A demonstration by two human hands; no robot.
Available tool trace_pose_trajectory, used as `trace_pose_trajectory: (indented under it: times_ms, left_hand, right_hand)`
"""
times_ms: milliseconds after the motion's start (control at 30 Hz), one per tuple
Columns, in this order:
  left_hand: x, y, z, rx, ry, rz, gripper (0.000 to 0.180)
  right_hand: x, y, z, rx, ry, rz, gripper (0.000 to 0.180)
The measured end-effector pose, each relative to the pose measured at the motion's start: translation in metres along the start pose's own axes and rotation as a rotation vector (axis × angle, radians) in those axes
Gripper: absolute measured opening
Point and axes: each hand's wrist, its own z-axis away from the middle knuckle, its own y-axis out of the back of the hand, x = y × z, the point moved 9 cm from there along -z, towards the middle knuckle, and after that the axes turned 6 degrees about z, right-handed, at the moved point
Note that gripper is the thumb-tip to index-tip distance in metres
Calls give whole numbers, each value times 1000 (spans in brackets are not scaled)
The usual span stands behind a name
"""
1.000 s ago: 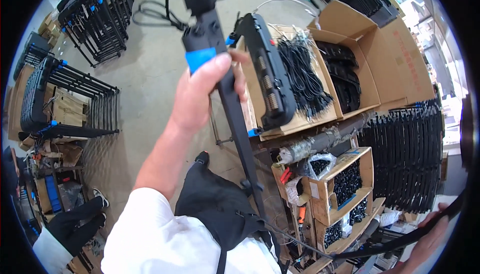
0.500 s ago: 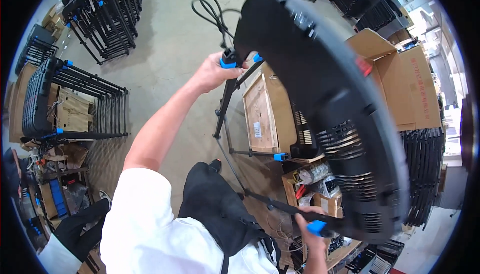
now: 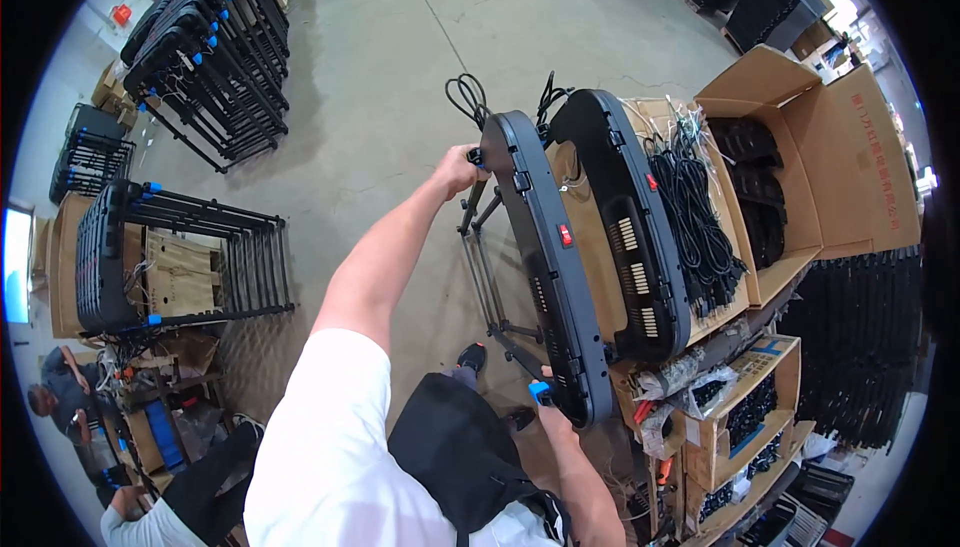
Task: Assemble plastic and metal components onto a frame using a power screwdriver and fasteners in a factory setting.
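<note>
Between my hands is a long black plastic housing [image 3: 545, 257] with rounded ends, a red rocker switch and vent slots, fixed to a folding frame of black tube legs [image 3: 480, 272]. My left hand [image 3: 460, 169] is closed around the frame at the far end, beside a looped black cable [image 3: 466, 95]. At the near end my right hand [image 3: 556, 419] grips the frame next to a blue clip [image 3: 540, 390]; its fingers are partly hidden. A second, similar black housing [image 3: 640, 247] stands just to the right, close beside the one I hold.
Right of the housings lie bundled black cables [image 3: 695, 217] and an open cardboard box [image 3: 860, 172] with black parts. Below sit wooden bins [image 3: 760, 387] of small parts. Racks of finished frames [image 3: 200, 47] stand at left. Another person [image 3: 75, 397] is at the lower left.
The housing, raised and tilted before, has come down and turned upright beside the second one, its red switch now facing up. Both hands kept hold; my right hand moved left.
</note>
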Motion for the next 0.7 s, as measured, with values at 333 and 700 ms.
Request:
trace_pose_trajectory:
  times_ms: [333,700]
  left_hand:
    - [16,-27,-48,57,-114,-186,49]
    - [-279,-23,183,-83,229,-593,59]
  right_hand:
    - [64,-51,8,-244,-688,-515,32]
    - [88,-49,167,-912,-1037,-280,40]
